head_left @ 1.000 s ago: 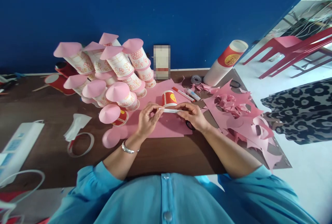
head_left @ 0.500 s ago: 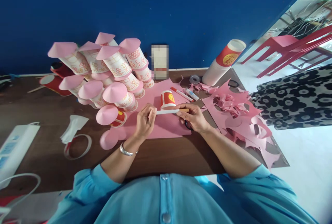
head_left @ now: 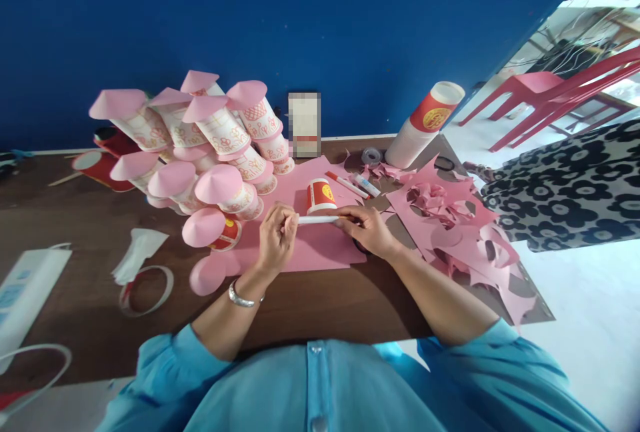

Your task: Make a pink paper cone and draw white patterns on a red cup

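Between my two hands lies a slim white marker pen [head_left: 319, 219], held level. My left hand [head_left: 278, 235] is closed on its left end. My right hand [head_left: 371, 229] pinches the other end, which its fingers mostly hide. Just behind the pen a red and white paper cup [head_left: 321, 196] stands upside down on a pink paper sheet [head_left: 320, 252]. A red and white marker [head_left: 349, 185] and a glue stick [head_left: 367, 185] lie beyond my right hand. Part of a dark ring, perhaps a scissors handle, shows under that hand.
Paper-cup towers with pink cone roofs [head_left: 219, 184] crowd the left. Pink paper scraps [head_left: 460, 225] cover the right side. A tall cup stack [head_left: 423, 127] and a tape roll [head_left: 371, 155] stand near the blue wall [head_left: 320, 32]. A white hoop [head_left: 167, 292] lies left of my arm.
The orange end of the marker pen, visible earlier past my right fingers, is now covered by them. Both hands still hold the pen. The whole view has shifted slightly.
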The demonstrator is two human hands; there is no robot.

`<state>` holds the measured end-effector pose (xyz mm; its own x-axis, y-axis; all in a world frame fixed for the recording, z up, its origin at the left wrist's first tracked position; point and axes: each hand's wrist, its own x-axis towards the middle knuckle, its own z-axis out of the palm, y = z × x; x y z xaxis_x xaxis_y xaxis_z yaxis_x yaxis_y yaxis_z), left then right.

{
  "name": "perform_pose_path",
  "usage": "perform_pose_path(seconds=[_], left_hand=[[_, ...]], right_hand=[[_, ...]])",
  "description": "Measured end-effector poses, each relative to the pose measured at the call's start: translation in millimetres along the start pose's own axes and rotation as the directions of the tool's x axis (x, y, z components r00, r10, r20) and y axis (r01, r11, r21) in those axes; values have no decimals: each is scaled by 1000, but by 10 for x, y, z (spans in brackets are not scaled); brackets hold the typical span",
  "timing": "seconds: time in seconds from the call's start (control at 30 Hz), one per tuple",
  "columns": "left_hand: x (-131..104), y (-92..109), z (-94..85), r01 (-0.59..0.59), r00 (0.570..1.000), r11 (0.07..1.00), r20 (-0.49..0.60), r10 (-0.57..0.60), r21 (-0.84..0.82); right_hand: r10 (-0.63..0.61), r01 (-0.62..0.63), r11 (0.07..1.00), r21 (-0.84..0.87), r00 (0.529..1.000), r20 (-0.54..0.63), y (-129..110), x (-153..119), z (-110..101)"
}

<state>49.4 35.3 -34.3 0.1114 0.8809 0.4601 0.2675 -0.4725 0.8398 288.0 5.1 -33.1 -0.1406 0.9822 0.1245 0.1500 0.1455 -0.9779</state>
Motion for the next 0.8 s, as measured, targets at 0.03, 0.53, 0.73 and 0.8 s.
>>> perform_pose_path(seconds=[0.03, 0.53, 0.73, 0.8], left_hand=[[-2, -5, 3, -19, 1000, 1000, -8, 19, 8], [-73, -281, 97, 116, 989, 986, 78, -126, 123], [-48, -319, 84, 77, 953, 888, 229, -200, 454], [-52, -293, 52, 115, 955, 841, 174, -240, 529]], right_hand=[[-41, 42, 995, -88, 999, 6, 16, -3, -5], [-253, 75, 826, -559, 935, -248, 159, -32, -88], [-169, 89, 900, -426, 974, -152, 118, -32, -2], [-223, 163, 933, -320, 961, -161, 35, -88, 20]])
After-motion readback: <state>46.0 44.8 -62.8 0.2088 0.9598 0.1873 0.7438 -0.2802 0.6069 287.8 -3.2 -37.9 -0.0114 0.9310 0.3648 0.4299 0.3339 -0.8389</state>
